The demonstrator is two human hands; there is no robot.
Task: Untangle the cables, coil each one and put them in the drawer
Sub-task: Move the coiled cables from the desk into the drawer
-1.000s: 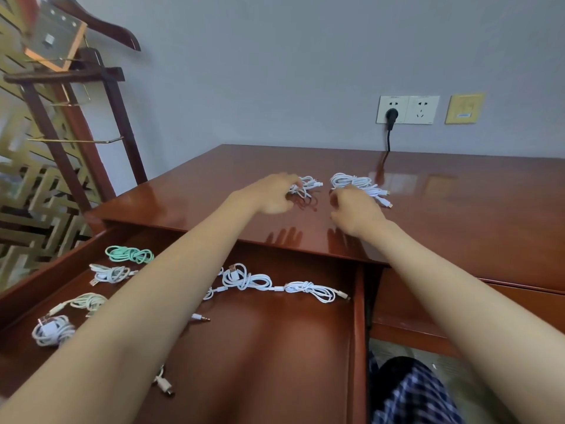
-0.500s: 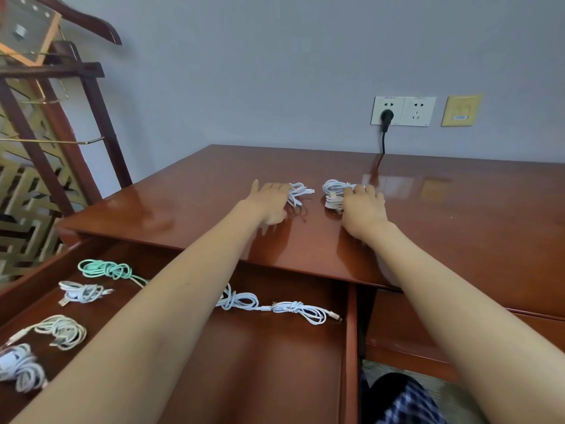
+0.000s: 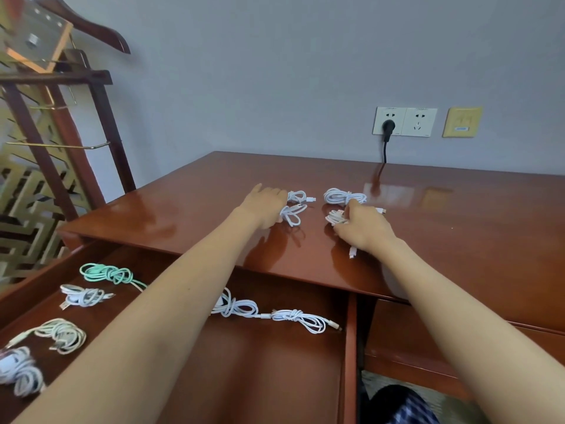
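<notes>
Both forearms reach forward over the open drawer (image 3: pixel 350 347) and onto the glossy brown desk (image 3: pixel 183 215), wrists low and the backs of the hands turned up towards the camera. The left hand (image 3: pixel 267 206) lies with its thumb stretched out to the left and its fingers bent down over the near end of a looped white cable (image 3: pixel 293 214), gripping it against the desk top; the fingertips themselves are hidden. Just beyond it lies a small white coil (image 3: pixel 298 196), apart from the hand. The right hand (image 3: pixel 365 229) is angled inward, its fingers curled round a bunched white cable (image 3: pixel 336 217), and one connector end (image 3: pixel 352 252) of that cable pokes out beneath the palm. A far white coil (image 3: pixel 344 197) rests on the desk just past the knuckles. Down in the drawer lie a green cable (image 3: pixel 105 273), a white bundle (image 3: pixel 81 296) next to it, a cream bundle (image 3: pixel 62 335) nearer the front, another white one (image 3: pixel 18 371) at the lower left edge, and two joined white coils (image 3: pixel 299 321) toward the right side, partly behind the left forearm.
</notes>
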